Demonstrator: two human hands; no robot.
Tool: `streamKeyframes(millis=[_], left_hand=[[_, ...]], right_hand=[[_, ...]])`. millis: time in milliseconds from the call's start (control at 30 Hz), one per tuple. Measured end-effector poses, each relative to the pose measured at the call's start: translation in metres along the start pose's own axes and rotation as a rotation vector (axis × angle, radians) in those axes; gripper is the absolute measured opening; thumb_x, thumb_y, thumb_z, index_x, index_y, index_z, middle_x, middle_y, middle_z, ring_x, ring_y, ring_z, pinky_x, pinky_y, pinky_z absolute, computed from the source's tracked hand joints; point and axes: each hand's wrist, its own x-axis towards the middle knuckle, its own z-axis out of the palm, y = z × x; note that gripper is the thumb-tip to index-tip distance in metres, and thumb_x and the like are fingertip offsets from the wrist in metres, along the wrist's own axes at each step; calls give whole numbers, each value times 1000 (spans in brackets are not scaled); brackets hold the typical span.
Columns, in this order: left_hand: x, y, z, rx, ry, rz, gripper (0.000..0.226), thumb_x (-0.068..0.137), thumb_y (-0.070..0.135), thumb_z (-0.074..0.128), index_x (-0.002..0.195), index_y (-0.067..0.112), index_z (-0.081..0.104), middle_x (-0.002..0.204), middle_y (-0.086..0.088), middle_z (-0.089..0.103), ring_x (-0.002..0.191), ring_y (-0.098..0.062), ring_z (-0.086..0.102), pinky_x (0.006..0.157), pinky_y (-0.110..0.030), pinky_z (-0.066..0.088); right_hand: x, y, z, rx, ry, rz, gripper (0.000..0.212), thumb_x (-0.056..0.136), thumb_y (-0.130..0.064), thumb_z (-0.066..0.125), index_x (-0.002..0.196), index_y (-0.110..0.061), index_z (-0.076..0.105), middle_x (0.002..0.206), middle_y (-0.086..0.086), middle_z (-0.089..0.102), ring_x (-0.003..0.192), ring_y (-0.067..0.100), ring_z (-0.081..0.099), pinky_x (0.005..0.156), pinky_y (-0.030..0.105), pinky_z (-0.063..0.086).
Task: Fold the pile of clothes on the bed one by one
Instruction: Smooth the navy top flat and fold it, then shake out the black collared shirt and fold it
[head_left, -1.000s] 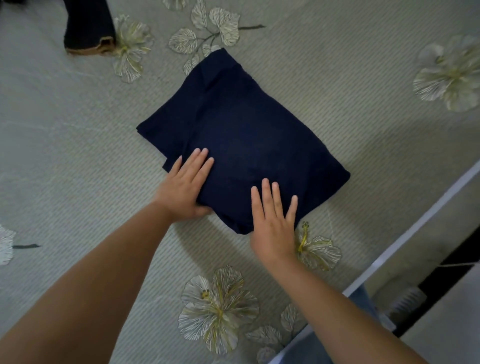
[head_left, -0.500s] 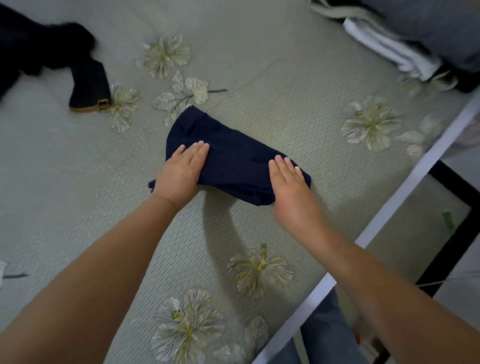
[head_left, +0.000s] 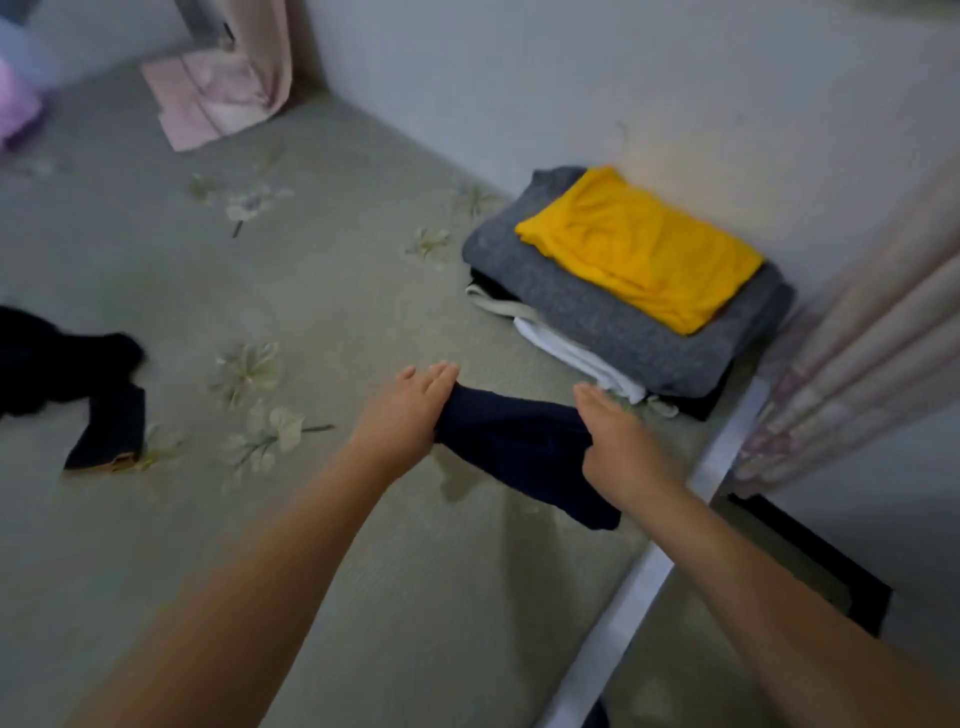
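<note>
A folded navy garment (head_left: 514, 441) hangs between my two hands above the bed (head_left: 311, 291), its lower corner sagging toward the bed's edge. My left hand (head_left: 410, 410) grips its left end, fingers laid over the top. At the right end my right hand (head_left: 618, 441) holds it the same way; both thumbs are hidden under the cloth. A stack of folded clothes lies just beyond, by the wall, with a yellow piece (head_left: 639, 249) on top of a grey one (head_left: 597, 322). Unfolded dark clothes (head_left: 57, 369) lie at the left.
The bed's white rail (head_left: 649, 571) runs along the right, floor beyond it. A pale pink curtain (head_left: 857, 364) hangs at the right past the stack. Pink fabric (head_left: 218, 98) lies at the far back near the wall, and a purple item (head_left: 15, 109) at far left.
Both hands went from pressing flat on the navy garment to lifting it off the bed and carrying it right. My view swung up toward the folded stack.
</note>
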Motion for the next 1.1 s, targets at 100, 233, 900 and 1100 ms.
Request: streamKeyframes(millis=[100, 233, 900, 1100], left_hand=[[75, 40, -36, 63, 34, 58, 66, 92, 10, 45, 147, 15, 8, 154, -3, 17, 139, -25, 20, 108, -29, 17], [171, 86, -108, 223, 280, 194, 61, 93, 12, 40, 146, 12, 11, 154, -6, 18, 141, -18, 18, 110, -26, 3], [287, 159, 29, 149, -106, 91, 53, 98, 28, 31, 147, 21, 11, 154, -1, 15, 141, -22, 12, 109, -41, 21], [244, 138, 23, -2, 23, -25, 44, 98, 28, 33, 141, 21, 29, 149, -4, 27, 138, -23, 21, 107, -42, 24]], right_hand=[[39, 36, -62, 6, 68, -4, 62, 90, 8, 36, 146, -9, 14, 155, 4, 14, 142, 15, 15, 108, 18, 15], [90, 74, -153, -29, 334, -26, 64, 84, 11, 38, 144, -6, 22, 153, 9, 20, 141, 19, 19, 107, 20, 13], [189, 233, -60, -265, -214, 32, 55, 99, -28, 34, 147, -15, 11, 155, 5, -12, 144, 23, -7, 115, 41, 12], [175, 193, -62, -228, -57, -22, 50, 99, -26, 32, 145, -12, 18, 155, 6, 12, 143, 22, 8, 114, 37, 13]])
